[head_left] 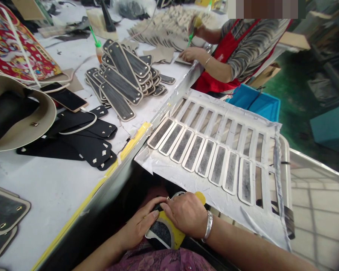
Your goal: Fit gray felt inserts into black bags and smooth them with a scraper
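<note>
Low in front of my body, my left hand (137, 226) is closed on the edge of a dark, pale-edged rounded strip (161, 232). My right hand (188, 214), with a silver bangle at the wrist, is closed over the far end of the same strip, its fingertips almost meeting the left ones. A flat yellow piece (178, 232) lies against the strip under my right hand. Its rounded yellow end pokes out beyond the knuckles. What the right fingertips pinch is partly hidden. Just beyond the hands, a row of grey, white-edged strips (190, 150) lies on a slotted, white-covered rack (166, 169).
On the white table (59, 192), dark strips with rivets (121, 75) are piled near a bottle with a green nozzle (98, 51). Black strips (81, 146), a phone (64, 97) and a beige round container (45, 109) lie leftward. A co-worker in a red apron (220, 71) handles a green-tipped bottle.
</note>
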{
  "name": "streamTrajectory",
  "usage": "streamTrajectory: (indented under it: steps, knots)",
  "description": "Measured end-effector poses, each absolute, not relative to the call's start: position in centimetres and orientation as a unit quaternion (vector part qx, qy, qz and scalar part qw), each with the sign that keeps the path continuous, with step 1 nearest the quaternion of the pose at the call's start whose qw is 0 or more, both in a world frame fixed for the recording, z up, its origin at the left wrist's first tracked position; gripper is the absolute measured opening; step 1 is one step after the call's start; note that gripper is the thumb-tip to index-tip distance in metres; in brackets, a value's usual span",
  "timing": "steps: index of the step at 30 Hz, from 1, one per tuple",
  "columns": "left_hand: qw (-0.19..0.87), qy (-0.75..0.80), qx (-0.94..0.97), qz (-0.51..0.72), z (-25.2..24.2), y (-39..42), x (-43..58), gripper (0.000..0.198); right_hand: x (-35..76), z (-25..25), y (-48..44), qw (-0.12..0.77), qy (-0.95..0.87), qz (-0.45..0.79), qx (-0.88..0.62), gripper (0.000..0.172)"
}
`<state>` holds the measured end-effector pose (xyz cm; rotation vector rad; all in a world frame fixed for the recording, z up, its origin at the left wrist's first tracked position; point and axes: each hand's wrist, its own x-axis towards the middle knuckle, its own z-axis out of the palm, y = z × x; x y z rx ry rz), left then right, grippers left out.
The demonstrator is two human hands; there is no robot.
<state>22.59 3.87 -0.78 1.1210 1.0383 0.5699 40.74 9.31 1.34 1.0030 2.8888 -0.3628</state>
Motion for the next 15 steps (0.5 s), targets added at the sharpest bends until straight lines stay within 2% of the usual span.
streamTrajectory:
  steps: [4,9,15]
  knots:
    - [0.677,0.475,0.501,0.253,-0.8,4.5,22.5,0.045,40.3,1.4,10.1,0.048,0.927,-0.135,0.345,0.045]
    - [0.708,0.448,0.482,0.257,-0.5,4.1,22.6,0.043,41.0,2.1,8.8,0.053,0.919,-0.133,0.367,0.041]
    - [0.753,0.41,0.427,0.286,-0.4,4.2,21.7,0.038,44.2,2.7,7.3,0.041,0.888,-0.178,0.423,0.047]
